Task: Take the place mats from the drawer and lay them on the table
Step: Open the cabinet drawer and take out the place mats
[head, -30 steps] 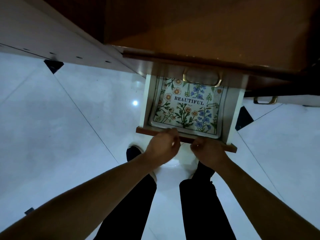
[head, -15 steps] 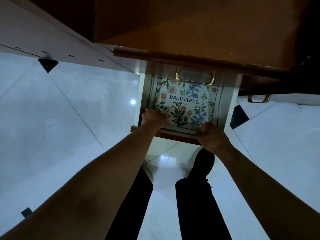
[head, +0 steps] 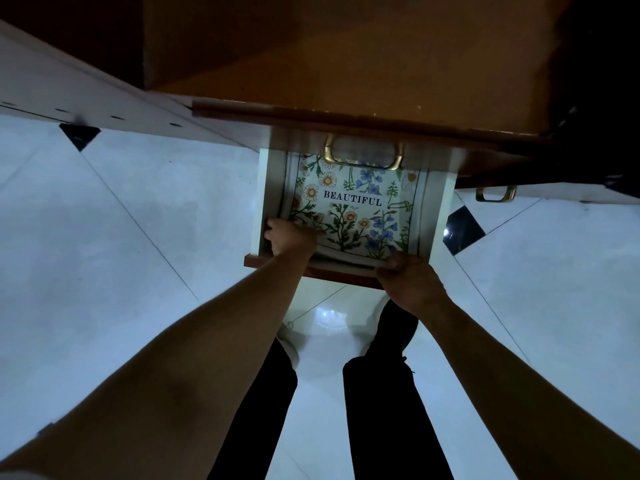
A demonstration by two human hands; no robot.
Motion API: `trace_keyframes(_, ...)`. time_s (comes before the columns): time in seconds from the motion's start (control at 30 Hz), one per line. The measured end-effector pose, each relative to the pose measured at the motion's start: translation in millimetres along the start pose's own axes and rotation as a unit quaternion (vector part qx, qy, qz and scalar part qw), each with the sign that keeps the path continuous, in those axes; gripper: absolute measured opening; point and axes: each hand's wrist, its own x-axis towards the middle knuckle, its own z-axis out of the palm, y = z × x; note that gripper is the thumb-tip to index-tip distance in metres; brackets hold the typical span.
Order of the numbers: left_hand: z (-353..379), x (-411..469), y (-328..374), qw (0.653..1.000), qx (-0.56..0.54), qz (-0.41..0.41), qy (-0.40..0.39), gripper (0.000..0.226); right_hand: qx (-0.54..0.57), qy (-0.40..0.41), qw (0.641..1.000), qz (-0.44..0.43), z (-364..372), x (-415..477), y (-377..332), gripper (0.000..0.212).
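Your view looks straight down past the brown wooden tabletop (head: 381, 57) into the pulled-out white drawer with the dark wooden front rail (head: 437, 216), which serves as the landmark here. Inside the drawer lie the floral place mats printed with daisies, blue flowers and the word BEAUTIFUL (head: 353, 202); they appear to be a stack, since layered white edges show at the drawer's near end, but the number cannot be told. Your left hand (head: 289, 237) reaches into the drawer's near left corner with its fingers curled under the mat edge, which rises in a soft curl beside it. Your right hand (head: 410, 282) closes over the mats' near right corner, right at the front rail, thumb on top and fingers hidden below. Holding both near corners probably keeps the flexible mats from sagging or sliding apart as they come out. A gold metal handle (head: 363, 157) on the panel above overhangs the drawer's far end, so the mats likely need to be drawn toward you before lifting. Below the drawer, your dark trouser legs (head: 398, 410) stand on the pale tiled floor (head: 104, 237). None of the mats is yet on the tabletop.
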Motion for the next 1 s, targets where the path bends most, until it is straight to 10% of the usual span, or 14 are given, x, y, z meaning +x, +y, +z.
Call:
trace_keyframes(0.2,-12,-16,-7,0.992,-0.114,0.018,0.055,0.064,0.048,0.026,0.998,0.009,-7,0,8,0.025)
trace_keyframes(0.5,-46,-17,-4,0.976,-0.196,0.006,-0.09,0.023,0.214,0.043,0.964,0.15,-14,11,8,0.051)
trace_keyframes(0.87,-96,-36,-18,0.862,-0.457,-0.073,-0.206,0.024,0.553,0.003,0.784,0.282,-16,-5,-15,0.03)
trace_keyframes(1.0,-108,-42,-28,0.905,-0.385,-0.016,-0.181,0.033,0.542,0.023,0.802,0.25,-22,-18,-1,0.015)
